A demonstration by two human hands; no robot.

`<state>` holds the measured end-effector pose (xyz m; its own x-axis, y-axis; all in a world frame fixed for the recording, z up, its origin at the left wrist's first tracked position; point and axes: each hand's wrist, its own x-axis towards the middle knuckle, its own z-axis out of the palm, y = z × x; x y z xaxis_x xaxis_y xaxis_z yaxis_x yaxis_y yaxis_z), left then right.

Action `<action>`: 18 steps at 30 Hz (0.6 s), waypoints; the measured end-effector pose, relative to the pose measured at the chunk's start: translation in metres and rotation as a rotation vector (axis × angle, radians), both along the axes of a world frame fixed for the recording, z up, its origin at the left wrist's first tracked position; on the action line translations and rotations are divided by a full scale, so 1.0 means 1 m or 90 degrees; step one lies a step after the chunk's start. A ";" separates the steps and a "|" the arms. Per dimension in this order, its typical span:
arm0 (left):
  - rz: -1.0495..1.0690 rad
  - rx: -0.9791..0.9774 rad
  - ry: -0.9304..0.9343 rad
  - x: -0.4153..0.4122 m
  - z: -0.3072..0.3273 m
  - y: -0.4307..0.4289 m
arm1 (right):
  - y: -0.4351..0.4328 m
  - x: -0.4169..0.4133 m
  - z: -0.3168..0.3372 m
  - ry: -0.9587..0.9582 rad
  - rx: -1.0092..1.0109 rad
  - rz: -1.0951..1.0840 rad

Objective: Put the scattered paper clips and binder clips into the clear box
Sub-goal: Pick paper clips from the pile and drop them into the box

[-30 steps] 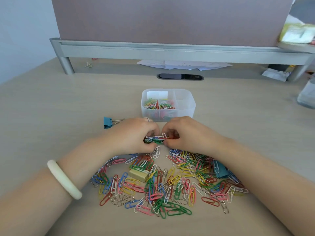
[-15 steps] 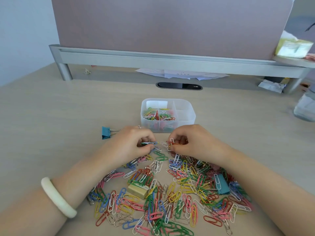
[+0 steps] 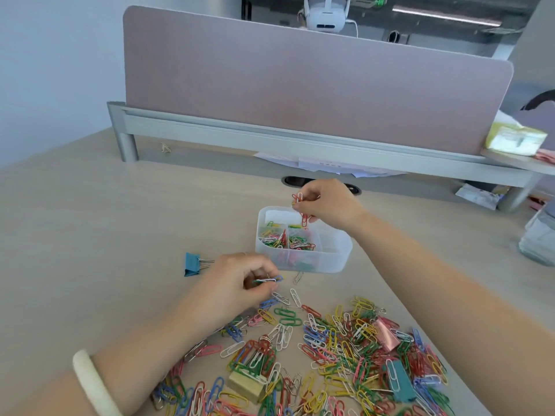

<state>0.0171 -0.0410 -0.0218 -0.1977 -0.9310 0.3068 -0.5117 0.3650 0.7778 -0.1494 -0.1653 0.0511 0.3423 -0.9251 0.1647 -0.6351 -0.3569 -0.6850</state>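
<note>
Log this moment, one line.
right hand: holds red-white paper clips over clear plastic box | left hand: pinches clip bunch | coloured clip pile: on desk

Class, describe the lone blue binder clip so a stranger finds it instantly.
Find the clear box on the desk. Just left of it lies a blue binder clip. Unlike the other binder clips, it sits outside the paper-clip pile, silver handles toward the box.

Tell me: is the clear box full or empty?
Partly filled: the clear box holds some coloured paper clips, lying well below its rim.
</note>
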 end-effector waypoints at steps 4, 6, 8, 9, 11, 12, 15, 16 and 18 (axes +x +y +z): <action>0.000 -0.004 -0.017 0.001 0.000 0.001 | -0.013 0.009 -0.009 0.106 -0.012 0.002; -0.002 -0.001 -0.017 0.002 0.000 0.000 | -0.013 0.011 -0.011 0.121 -0.016 0.011; -0.002 -0.001 -0.012 0.003 0.000 0.000 | -0.012 0.011 -0.011 0.128 -0.015 0.016; -0.003 -0.002 -0.011 0.003 0.000 -0.001 | -0.013 0.011 -0.010 0.127 -0.012 0.013; -0.006 -0.004 -0.004 0.002 -0.001 0.000 | -0.012 0.008 -0.006 0.110 0.002 -0.002; -0.005 -0.005 0.001 0.002 -0.001 0.000 | -0.010 0.006 -0.004 0.098 0.004 -0.009; 0.005 -0.010 0.010 0.002 -0.001 -0.002 | 0.007 -0.004 0.002 0.054 -0.009 0.001; 0.008 -0.012 0.013 0.002 0.000 -0.003 | 0.018 -0.008 0.002 0.036 -0.011 0.014; 0.010 -0.006 0.049 0.002 0.006 -0.007 | 0.042 -0.016 0.000 0.003 -0.002 0.045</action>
<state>0.0186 -0.0482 -0.0160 -0.1585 -0.9308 0.3294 -0.4556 0.3649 0.8119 -0.1651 -0.1234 0.0515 0.4080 -0.8978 0.1657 -0.6116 -0.4035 -0.6805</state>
